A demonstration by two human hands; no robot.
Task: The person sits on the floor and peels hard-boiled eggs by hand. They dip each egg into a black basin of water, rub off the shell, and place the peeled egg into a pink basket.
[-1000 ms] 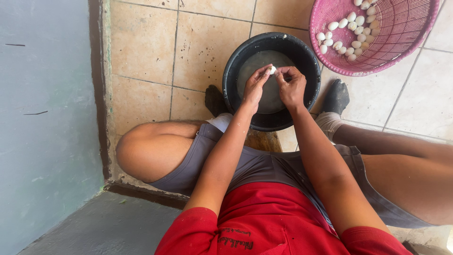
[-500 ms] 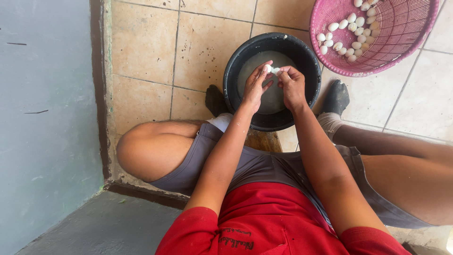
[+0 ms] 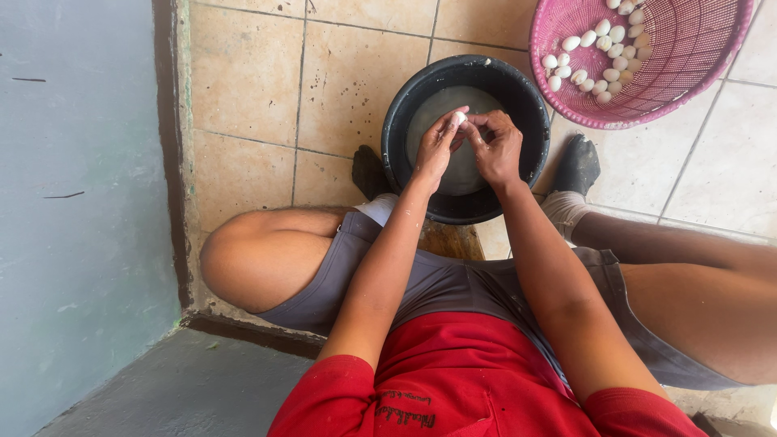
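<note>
Both hands meet over the black basin (image 3: 405, 121), left hand (image 3: 438, 146) and right hand (image 3: 495, 148) pinched together on one small white egg (image 3: 459, 118). Its long axis is too hidden to call. At two o'clock, a pink basket (image 3: 712, 77) holds a heap of white eggs (image 3: 599, 53), apparently finished; this one looks mid-peel.

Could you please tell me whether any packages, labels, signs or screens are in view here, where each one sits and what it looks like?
No packages, signs or screens are in view.
Printed mark: on the front of the person's red shirt, at the bottom edge of the picture; a small dark patch of print, two short lines on the red cloth.
</note>
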